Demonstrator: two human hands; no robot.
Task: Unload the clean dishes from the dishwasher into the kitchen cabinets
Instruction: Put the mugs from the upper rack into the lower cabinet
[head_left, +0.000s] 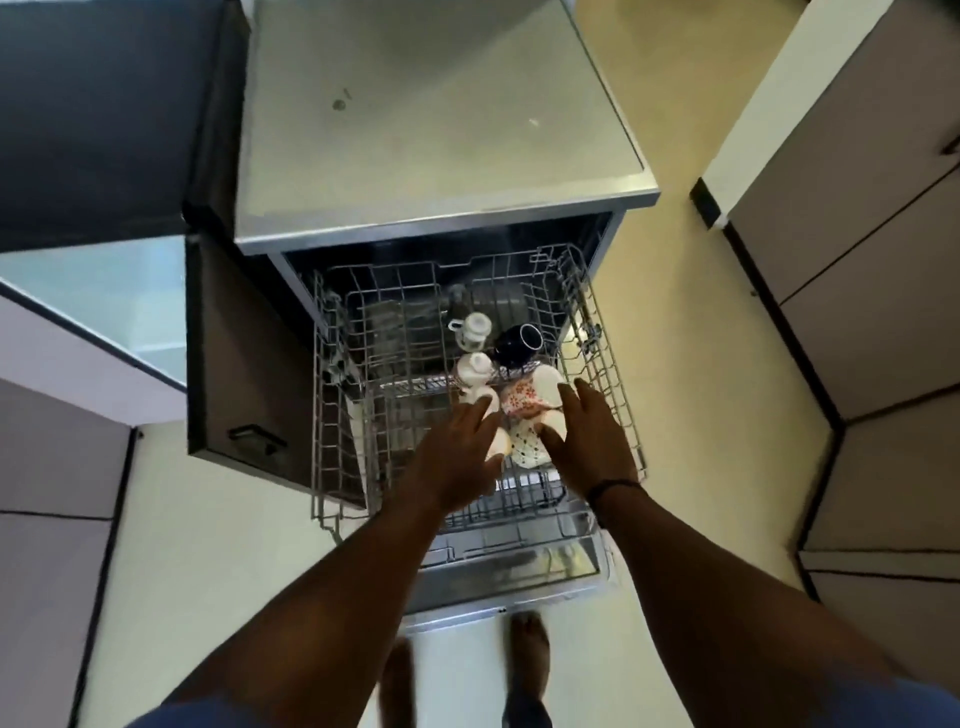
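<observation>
- Because the cups sit low in the pulled-out grey wire upper rack (618, 364), we reach down, our left hand (457, 457) spread loose, holding nothing, over a plain white ceramic cup (475, 369).
- Our right hand (587, 441), fingers straight, touches the red-flowered white cup (524, 397) (tipped on its side, mouth rightward).

Home kitchen: open dishwasher (447, 218), cabinets (862, 260), cups (475, 366).
</observation>
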